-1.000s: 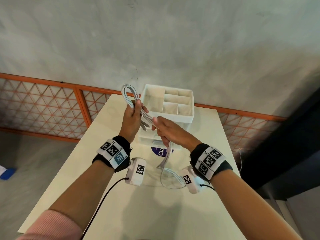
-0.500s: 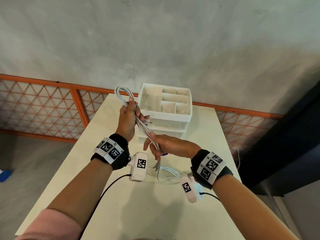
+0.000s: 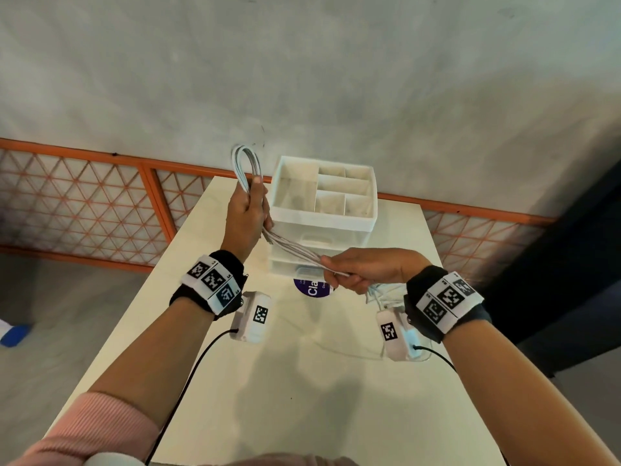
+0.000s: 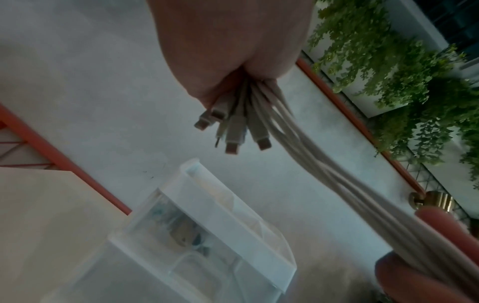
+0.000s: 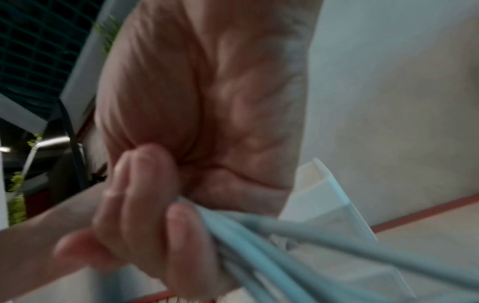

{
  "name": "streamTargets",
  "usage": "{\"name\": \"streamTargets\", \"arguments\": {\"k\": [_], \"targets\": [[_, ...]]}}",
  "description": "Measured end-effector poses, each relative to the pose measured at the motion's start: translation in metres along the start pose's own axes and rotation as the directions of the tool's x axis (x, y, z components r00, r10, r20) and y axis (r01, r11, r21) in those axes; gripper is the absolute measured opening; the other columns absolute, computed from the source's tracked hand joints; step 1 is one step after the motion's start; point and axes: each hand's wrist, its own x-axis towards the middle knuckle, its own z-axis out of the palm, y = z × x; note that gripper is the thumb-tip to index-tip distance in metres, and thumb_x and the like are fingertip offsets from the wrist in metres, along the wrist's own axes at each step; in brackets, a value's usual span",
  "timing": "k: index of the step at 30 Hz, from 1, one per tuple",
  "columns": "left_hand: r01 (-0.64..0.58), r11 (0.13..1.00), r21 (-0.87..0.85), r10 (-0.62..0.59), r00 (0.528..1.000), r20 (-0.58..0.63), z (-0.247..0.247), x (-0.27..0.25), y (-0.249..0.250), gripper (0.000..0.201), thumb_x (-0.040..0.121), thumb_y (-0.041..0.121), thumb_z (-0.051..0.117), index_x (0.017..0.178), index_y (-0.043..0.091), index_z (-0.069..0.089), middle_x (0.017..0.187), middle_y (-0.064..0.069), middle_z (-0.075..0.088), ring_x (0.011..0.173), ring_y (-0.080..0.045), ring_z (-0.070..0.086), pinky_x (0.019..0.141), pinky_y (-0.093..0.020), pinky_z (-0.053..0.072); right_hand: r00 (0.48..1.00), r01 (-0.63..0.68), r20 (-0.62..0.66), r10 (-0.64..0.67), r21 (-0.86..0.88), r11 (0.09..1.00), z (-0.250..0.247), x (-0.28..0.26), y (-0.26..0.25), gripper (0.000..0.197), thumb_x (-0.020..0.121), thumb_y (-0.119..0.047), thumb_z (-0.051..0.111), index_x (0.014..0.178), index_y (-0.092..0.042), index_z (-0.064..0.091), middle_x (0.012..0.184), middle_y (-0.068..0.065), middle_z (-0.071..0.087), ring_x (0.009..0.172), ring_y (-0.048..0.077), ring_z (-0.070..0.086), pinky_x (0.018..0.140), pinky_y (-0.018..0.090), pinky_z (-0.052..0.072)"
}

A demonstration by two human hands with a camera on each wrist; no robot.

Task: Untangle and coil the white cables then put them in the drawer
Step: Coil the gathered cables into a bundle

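A bundle of white cables (image 3: pixel 291 247) stretches taut between my two hands above the table. My left hand (image 3: pixel 247 210) grips the bundle upright, with a loop (image 3: pixel 247 163) standing above the fist. Below that fist several connector plugs (image 4: pixel 233 131) stick out. My right hand (image 3: pixel 356 274) grips the same strands lower and to the right, fingers (image 5: pixel 145 205) curled round them. The cables' loose ends (image 3: pixel 379 294) hang under the right hand toward the table. Behind the hands stands the white drawer unit (image 3: pixel 356 227) with a divided top tray; its drawers look closed.
The cream table (image 3: pixel 302 398) carries a purple round label (image 3: pixel 311 287) in front of the drawer unit. An orange lattice fence (image 3: pixel 84 203) runs behind the table against a grey wall. A blue object (image 3: pixel 13 334) lies on the floor at left.
My right hand has slid down and to the right along the cables, pulling them taut. The left hand has lifted slightly and holds its loop.
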Motion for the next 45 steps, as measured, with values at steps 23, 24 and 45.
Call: {"name": "streamTargets", "arguments": {"k": [23, 24, 45], "targets": [[0.287, 0.957, 0.044, -0.271, 0.826, 0.495, 0.025, -0.021, 0.011, 0.033, 0.102, 0.029, 0.036, 0.081, 0.011, 0.053, 0.074, 0.000, 0.058, 0.062, -0.003, 0.058, 0.058, -0.021, 0.045, 0.860, 0.096, -0.458, -0.226, -0.290, 0.952, -0.015, 0.003, -0.034, 0.025, 0.082, -0.026, 0.072, 0.088, -0.003, 0.062, 0.055, -0.008, 0.062, 0.055, -0.002, 0.056, 0.059, 0.007, 0.037], [0.299, 0.953, 0.053, -0.284, 0.814, 0.507, 0.025, -0.021, 0.009, 0.034, 0.102, 0.031, 0.036, 0.086, 0.007, 0.055, 0.082, -0.005, 0.062, 0.071, -0.007, 0.063, 0.064, -0.022, 0.047, 0.849, 0.094, -0.472, -0.238, -0.307, 0.947, -0.014, 0.004, -0.034, 0.024, 0.081, -0.026, 0.073, 0.085, -0.006, 0.062, 0.057, -0.008, 0.064, 0.059, 0.002, 0.059, 0.068, 0.013, 0.043], [0.420, 0.907, 0.032, -0.318, 0.633, 0.705, 0.016, -0.036, 0.008, 0.028, 0.102, 0.029, 0.034, 0.081, 0.015, 0.046, 0.057, 0.006, 0.046, 0.052, -0.010, 0.044, 0.060, -0.022, 0.042, 0.859, -0.060, -0.487, -0.157, -0.401, 0.914, -0.026, -0.019, -0.024, 0.055, 0.090, -0.057, 0.047, 0.066, -0.009, 0.061, 0.050, -0.002, 0.046, 0.048, 0.011, 0.043, 0.059, 0.022, 0.038]]}}
